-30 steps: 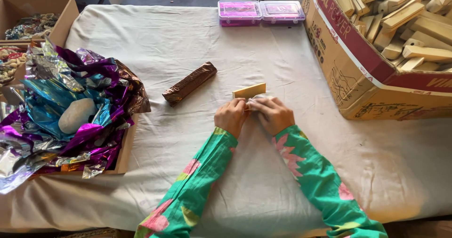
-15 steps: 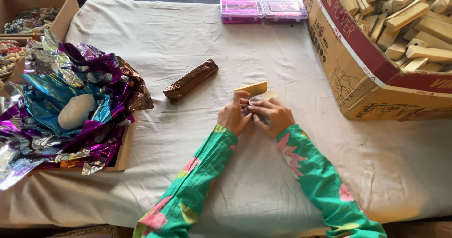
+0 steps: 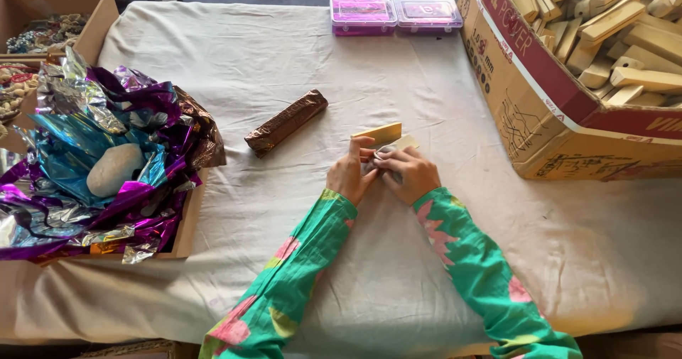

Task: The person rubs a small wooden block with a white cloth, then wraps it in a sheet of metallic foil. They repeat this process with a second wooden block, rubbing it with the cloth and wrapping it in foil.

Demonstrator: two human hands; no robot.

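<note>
At frame centre my left hand (image 3: pixel 349 176) and right hand (image 3: pixel 406 175) clamp together on a wooden block (image 3: pixel 387 137), half wrapped; one wrapped bar (image 3: pixel 285 122) lies done, upper left on the bench (image 3: pixel 249 61).

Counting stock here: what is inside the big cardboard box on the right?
The cardboard box is heaped with pale wooden blocks. Only the top layer shows; anything beneath, and the part beyond the frame, is hidden.

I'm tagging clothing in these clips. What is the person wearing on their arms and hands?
Both arms wear long, loose sleeves, bright green with pink and yellow flower shapes. The left sleeve and right sleeve reach the wrists. The left hand and right hand are bare: no gloves visible.
</note>
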